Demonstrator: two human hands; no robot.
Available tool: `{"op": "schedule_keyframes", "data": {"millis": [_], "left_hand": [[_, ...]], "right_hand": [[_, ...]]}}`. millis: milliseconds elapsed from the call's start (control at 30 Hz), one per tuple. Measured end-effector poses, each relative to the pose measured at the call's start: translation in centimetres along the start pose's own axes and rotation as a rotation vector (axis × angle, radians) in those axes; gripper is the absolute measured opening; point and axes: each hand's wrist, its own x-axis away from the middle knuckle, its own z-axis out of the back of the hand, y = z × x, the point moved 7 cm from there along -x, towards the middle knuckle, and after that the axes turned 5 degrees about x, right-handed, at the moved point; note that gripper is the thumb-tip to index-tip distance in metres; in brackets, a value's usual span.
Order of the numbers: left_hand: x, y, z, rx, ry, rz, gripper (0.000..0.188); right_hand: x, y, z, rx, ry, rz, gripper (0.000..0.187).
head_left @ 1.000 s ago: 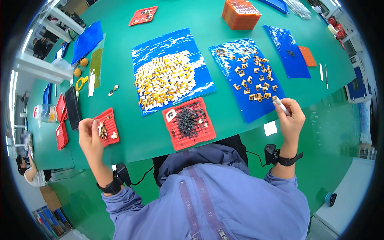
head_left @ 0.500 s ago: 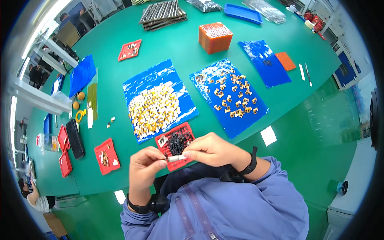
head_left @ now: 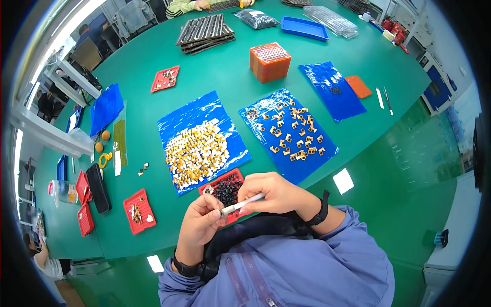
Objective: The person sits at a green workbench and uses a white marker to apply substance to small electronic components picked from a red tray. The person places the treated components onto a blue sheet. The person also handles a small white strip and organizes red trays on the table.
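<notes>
Between my fingers, a slim white pen-shaped tool [head_left: 240, 205] slants up to the right. My right hand [head_left: 276, 193] pinches it, and its upper end sticks out past the fingers. The lower tip meets a tiny part [head_left: 222, 217] that my left hand [head_left: 202, 221] pinches between thumb and fingertips; its kind is too small to make out. Just behind both hands lies a red tray [head_left: 235, 173] of small black parts [head_left: 227, 190], partly hidden by my right hand.
Beyond the tray, a blue sheet [head_left: 204, 105] bears many white-and-yellow pieces; another blue sheet [head_left: 302, 171] holds brass-coloured clips. A red tray [head_left: 140, 225] lies left. Farther back stand an orange block stack [head_left: 269, 66] and stacked dark strips [head_left: 205, 35]. A person's hands [head_left: 202, 5] show at the far edge.
The pen-shaped tool has gone from nearly level to slanting, and its upper end now shows beyond my right fingers. My left hand has shifted right. The whole scene sits slightly lower in view.
</notes>
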Motion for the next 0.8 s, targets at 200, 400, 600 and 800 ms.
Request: {"op": "schedule_keyframes", "data": {"millis": [200,400,600,800], "left_hand": [[-0.2,0.0,0.1,-0.008,0.024,-0.018,0.008],[-0.5,-0.2,-0.1,0.002,0.003,-0.012,0.007],[-0.7,-0.2,0.2,0.021,0.013,-0.006,0.006],[-0.8,0.0,0.5,-0.03,0.02,-0.019,0.01]], "right_hand": [[0.7,1.6,-1.2,-0.088,-0.164,-0.247,0.018],[0.6,2.0,-0.8,-0.155,-0.106,-0.262,0.015],[-0.3,1.3,-0.2,-0.03,-0.07,-0.164,0.015],[-0.2,1.7,-0.6,-0.091,-0.046,-0.181,0.011]]}}
